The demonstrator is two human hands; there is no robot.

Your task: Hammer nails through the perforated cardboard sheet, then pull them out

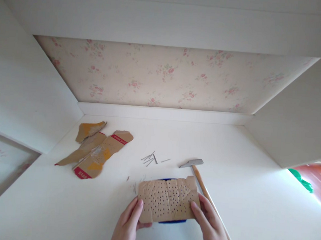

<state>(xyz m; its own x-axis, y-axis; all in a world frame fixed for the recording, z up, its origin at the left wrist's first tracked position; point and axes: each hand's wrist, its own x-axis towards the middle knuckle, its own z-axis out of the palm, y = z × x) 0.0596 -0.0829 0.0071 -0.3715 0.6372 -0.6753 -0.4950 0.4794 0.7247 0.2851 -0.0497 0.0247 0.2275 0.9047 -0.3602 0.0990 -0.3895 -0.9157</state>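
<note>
A piece of brown cardboard (168,200) punched with many small holes is held level between my two hands. My left hand (131,216) grips its left edge, thumb on top and fingers underneath. At the right edge, my right hand (209,217) pinches it the same way. Beneath the cardboard a blue object (172,221) shows at the front and back; the rest of it is hidden. Just right of the cardboard lies a hammer (192,163), its wooden handle running toward me past my right hand. Several nails (150,157) lie loose behind the cardboard.
Torn cardboard pieces (101,149) with red and yellow marks lie at the left on the white table (253,198). White side panels and a floral back wall (165,77) enclose the table's far side. Something green (302,181) shows beyond the right edge.
</note>
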